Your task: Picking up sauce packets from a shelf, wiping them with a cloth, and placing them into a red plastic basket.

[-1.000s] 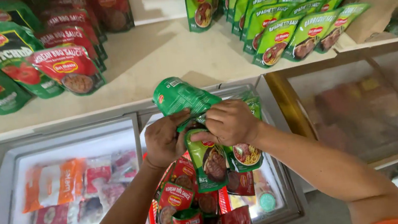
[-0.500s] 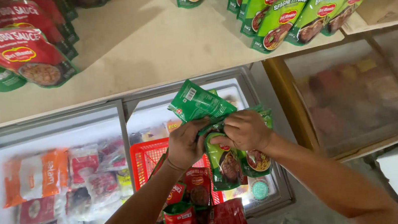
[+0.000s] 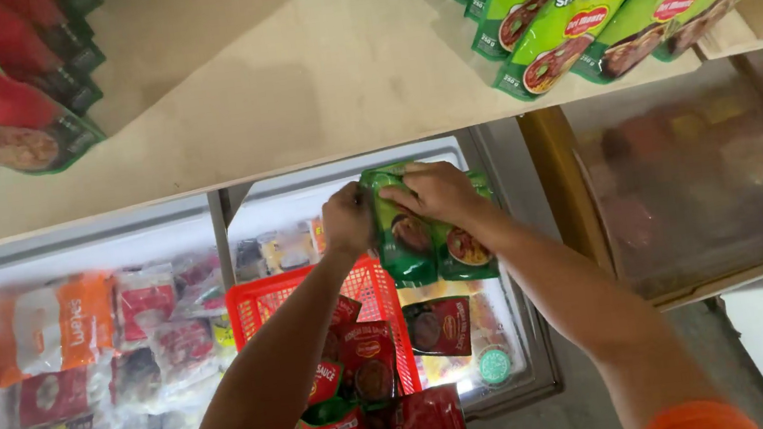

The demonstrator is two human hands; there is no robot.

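Green sauce pouches [image 3: 417, 229] are held bunched together above the red basket [image 3: 261, 302], at twelve o'clock from it. The right hand [image 3: 437, 190] is closed over their tops; the left hand [image 3: 348, 220] is clamped on the side, apparently to keep the stack aligned.

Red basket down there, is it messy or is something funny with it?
A bit messy. The red basket sits on the freezer's glass lid, and red pouches lie heaped and tilted in it, not stacked. Nothing looks spilled or torn.
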